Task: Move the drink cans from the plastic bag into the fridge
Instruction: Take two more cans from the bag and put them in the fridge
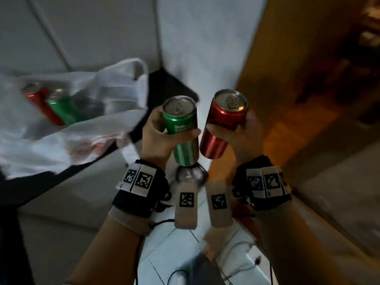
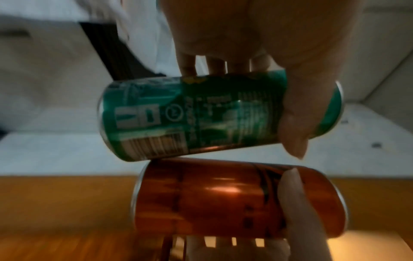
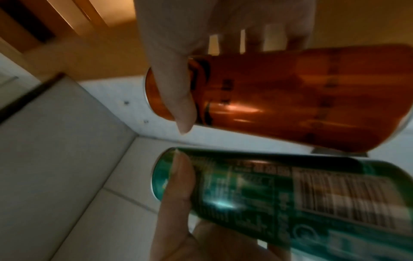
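My left hand [image 1: 162, 132] grips a green drink can [image 1: 182, 128] upright, thumb across its front. Beside it my right hand [image 1: 240, 134] grips a red drink can [image 1: 221, 124], tilted slightly left. The two cans are close together, almost touching low down. In the left wrist view the green can [image 2: 201, 114] lies above the red can [image 2: 234, 199]; in the right wrist view the red can [image 3: 290, 98] is above the green can [image 3: 279, 197]. The white plastic bag [image 1: 86, 124] lies open at the left, with another red can [image 1: 44, 105] and another green can [image 1: 64, 109] inside. No fridge is recognisable.
A pale wall corner [image 1: 162, 48] stands straight ahead. An orange-brown wooden surface [image 1: 298, 79] rises at the right. The bag rests on a light surface [image 1: 61, 202] with a dark object [image 1: 170, 87] behind it. White floor tiles [image 1: 174, 243] and loose cables [image 1: 236, 262] lie below.
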Demonstrator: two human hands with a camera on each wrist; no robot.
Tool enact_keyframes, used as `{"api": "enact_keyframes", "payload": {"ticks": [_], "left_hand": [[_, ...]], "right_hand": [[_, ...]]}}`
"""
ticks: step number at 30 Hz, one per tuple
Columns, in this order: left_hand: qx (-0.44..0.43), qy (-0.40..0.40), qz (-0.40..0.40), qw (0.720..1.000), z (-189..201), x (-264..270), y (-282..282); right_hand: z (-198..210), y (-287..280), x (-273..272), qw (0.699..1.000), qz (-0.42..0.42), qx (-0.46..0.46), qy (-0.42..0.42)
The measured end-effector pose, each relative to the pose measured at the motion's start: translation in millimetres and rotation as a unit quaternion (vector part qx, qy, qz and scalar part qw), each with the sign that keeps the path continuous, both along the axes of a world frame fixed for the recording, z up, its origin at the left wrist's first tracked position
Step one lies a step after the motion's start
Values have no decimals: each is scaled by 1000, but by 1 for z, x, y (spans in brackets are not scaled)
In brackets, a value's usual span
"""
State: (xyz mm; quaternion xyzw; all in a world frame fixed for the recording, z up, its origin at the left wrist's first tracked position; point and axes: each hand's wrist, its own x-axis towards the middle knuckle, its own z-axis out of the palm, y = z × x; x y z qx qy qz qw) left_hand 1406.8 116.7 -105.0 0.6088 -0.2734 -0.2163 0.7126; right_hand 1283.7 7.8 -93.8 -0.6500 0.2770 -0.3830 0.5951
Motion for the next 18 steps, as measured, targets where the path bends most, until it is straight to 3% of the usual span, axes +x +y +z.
{"api": "enact_keyframes", "payload": {"ticks": [4,8,13,18], "left_hand": [[12,-19,-154,988,5,-99,-57],[0,-26,-310,950,13,-217,-99],[-24,-10,-473,881,25,-391,-131],[-37,9,-623,781,42,-569,-134]], "right_hand": [[11,-13,-130,990,-140,11,-21],[20,-8,-271,957,-291,-5,-21],[30,20,-434,889,-455,-48,-6],[39,52,-589,818,-569,-90,-7]]}}
